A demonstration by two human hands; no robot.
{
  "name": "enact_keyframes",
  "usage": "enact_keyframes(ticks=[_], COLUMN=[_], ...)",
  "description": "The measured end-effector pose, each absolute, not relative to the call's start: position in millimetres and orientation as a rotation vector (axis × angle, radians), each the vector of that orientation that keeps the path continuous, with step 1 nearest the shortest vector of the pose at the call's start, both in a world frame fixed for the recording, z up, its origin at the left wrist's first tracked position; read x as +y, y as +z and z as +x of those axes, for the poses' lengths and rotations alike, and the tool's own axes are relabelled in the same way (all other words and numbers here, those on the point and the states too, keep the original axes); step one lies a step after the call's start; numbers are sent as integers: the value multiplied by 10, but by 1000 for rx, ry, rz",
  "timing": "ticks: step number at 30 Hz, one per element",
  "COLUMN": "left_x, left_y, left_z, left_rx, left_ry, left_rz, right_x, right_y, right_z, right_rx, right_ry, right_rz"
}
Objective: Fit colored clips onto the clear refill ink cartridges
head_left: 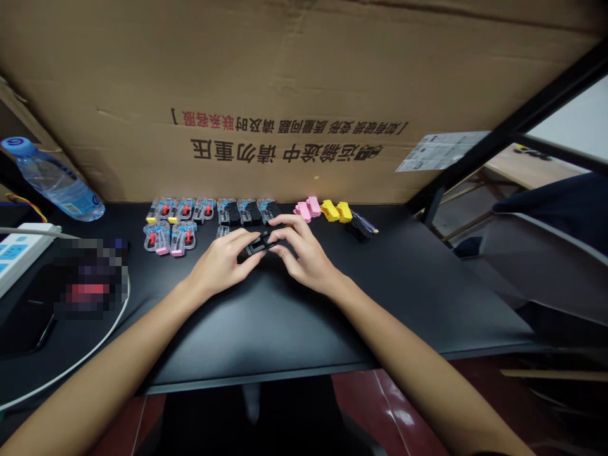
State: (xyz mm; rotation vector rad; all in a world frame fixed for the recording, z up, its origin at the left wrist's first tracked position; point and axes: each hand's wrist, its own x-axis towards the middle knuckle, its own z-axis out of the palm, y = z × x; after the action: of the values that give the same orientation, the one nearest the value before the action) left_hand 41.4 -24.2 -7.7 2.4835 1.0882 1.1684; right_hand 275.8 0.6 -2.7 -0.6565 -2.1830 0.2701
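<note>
Both hands meet over the middle of the black desk [285, 316]. My left hand [223, 259] and my right hand [299, 250] pinch a small black plastic part [259, 244] between their fingertips, holding it just above the desk. Behind them lie rows of small clear cartridges with red and blue insides [171, 221], some with black bodies [247, 212]. To the right of those rows sit two pink pieces [308, 208], two yellow pieces [336, 211] and a dark piece [361, 226].
A big cardboard sheet [294, 95] with printed characters stands along the desk's back edge. A water bottle [54, 180] lies at the far left, beside a white power strip [19, 253] and a white cable [95, 348]. A black frame bar [513, 120] and a chair [546, 253] are at right.
</note>
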Motion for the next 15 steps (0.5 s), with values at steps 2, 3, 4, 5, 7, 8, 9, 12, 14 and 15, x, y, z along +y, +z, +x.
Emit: enact_keyframes(ticks=[2,3,4,5,7,8,9,12,14,15], left_x=[-242,-243,-243,-242,-236,-231,-225,-204,-191,-186], left_y=[-76,-76,-76,-77,-80,-82,-84,-90,-90,-88], left_z=[415,416,417,417,412,408,401,372,351,342], left_rx=[1086,1089,1093,1097,1109,1116,1124,1164,1198,1207], left_ry=[1175,1176,1176,1177,1184,1190,1199,1210,1209,1211], left_rz=[2482,2480,2480,2481,2485,2487,2490,2503,2507,2506], right_x=[0,-3,-5,-6,-1,5,12,36,45,47], right_y=[-27,-27,-27,-27,-32,-36,-41,-58,-63,-62], right_z=[2754,2753,2751,2751,2752,2753,2755,2763,2768,2769], right_rx=[-2176,-2172,-2170,-2168,-2166,-2163,-2161,-2152,-2146,-2141], right_ry=[255,250,248,246,248,251,253,256,261,266], right_rz=[-655,-660,-666,-673,-682,-684,-683,-655,-638,-635])
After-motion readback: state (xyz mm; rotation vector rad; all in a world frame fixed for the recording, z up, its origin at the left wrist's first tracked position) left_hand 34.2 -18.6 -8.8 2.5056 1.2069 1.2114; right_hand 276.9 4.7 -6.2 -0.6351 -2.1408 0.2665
